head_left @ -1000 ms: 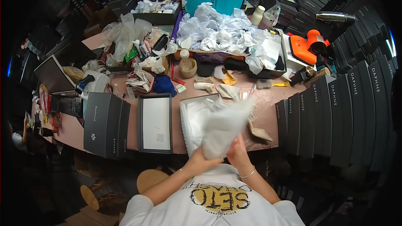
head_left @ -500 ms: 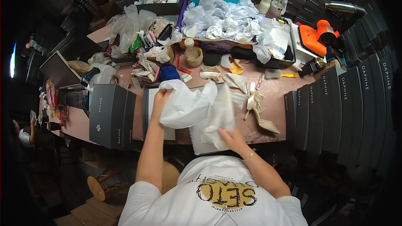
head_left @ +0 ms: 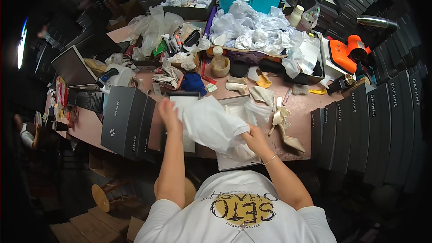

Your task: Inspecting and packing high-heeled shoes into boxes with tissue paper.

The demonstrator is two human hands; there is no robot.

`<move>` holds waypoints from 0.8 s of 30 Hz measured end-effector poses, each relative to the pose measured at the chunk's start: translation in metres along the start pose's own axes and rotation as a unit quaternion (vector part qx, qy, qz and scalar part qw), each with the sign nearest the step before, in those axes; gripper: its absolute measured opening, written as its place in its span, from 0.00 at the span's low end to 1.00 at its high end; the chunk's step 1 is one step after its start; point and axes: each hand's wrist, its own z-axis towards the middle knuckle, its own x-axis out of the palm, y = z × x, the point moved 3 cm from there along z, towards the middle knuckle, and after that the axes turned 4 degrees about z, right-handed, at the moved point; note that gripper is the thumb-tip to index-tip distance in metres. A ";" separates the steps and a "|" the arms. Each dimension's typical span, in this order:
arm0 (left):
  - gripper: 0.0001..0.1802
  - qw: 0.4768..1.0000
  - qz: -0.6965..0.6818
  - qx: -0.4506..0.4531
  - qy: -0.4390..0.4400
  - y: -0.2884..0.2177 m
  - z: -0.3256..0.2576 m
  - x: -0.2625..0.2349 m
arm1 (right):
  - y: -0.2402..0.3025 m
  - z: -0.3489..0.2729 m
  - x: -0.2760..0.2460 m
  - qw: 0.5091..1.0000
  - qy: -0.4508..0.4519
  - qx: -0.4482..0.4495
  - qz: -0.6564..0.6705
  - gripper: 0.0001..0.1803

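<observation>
A thin white sheet, soft like tissue or cloth [head_left: 211, 121], hangs crumpled between my hands. My right hand [head_left: 257, 140] pinches its right end. Beside its left edge is my left hand [head_left: 170, 116], its fingers smeared by motion, so their grip does not show. Under the sheet lies an open shoebox [head_left: 225, 163] with white paper inside, partly hidden. A grey-edged box part with a pale inside [head_left: 189, 143] lies to its left. Cream heeled shoes [head_left: 290, 140] rest on the table to the right of my right hand.
Dark shoeboxes stand upright in a row at right [head_left: 357, 130] and at left [head_left: 121, 123]. Crumpled white paper [head_left: 252, 27] fills a box at the back. A brush [head_left: 306, 90], a blue cloth [head_left: 194, 83] and an orange device [head_left: 342, 54] lie around the pink table [head_left: 216, 91].
The sheet has spread across between my hands, and its right end has moved up with my right hand. More of the open shoebox now shows. The whole view has shifted slightly.
</observation>
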 end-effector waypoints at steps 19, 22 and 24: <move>0.16 0.935 0.222 0.010 0.276 0.048 -0.114 0.029 | -0.109 -0.050 -0.169 0.812 -0.161 0.219 -0.517 0.27; 0.18 0.927 0.247 0.014 0.281 0.055 -0.124 0.018 | -0.088 -0.063 -0.171 0.880 -0.201 0.123 -0.413 0.18; 0.18 0.935 0.239 -0.023 0.262 0.059 -0.125 0.012 | -0.070 -0.077 -0.173 0.909 -0.223 -0.020 -0.353 0.18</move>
